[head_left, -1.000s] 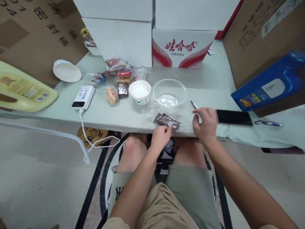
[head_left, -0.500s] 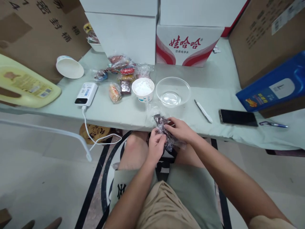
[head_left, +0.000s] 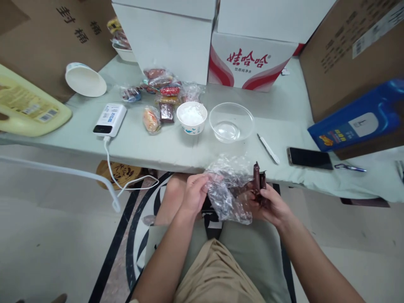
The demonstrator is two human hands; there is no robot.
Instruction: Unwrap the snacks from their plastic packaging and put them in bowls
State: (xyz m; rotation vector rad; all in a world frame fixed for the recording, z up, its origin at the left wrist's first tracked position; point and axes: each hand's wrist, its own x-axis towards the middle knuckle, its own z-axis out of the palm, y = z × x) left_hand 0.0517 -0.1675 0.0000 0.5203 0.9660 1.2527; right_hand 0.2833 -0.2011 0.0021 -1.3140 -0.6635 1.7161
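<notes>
My left hand (head_left: 195, 191) pinches a crumpled clear plastic wrap (head_left: 225, 202) at the table's front edge, above my lap. To its right, my right hand (head_left: 274, 204) is closed around dark brown pieces (head_left: 259, 181) that stick up from the fingers; whether they are clay or something else I cannot tell. The plastic stretches between both hands. Just beyond them stand a paper cup (head_left: 192, 119) with white stuff in it and a clear plastic bowl (head_left: 232, 122). A white utility knife or pen-like tool (head_left: 268, 149) lies right of the bowl.
Several wrapped lumps (head_left: 166, 112) lie left of the cup. A white power bank (head_left: 110, 120) with a cable and a tipped paper bowl (head_left: 86, 80) are further left. A phone (head_left: 309, 158) and blue bottle (head_left: 356, 118) sit at right. White boxes (head_left: 255, 63) stand behind.
My hands have moved apart, the right one going right with the brown pieces, now out of the plastic. The wrap hangs spread out from my left hand.
</notes>
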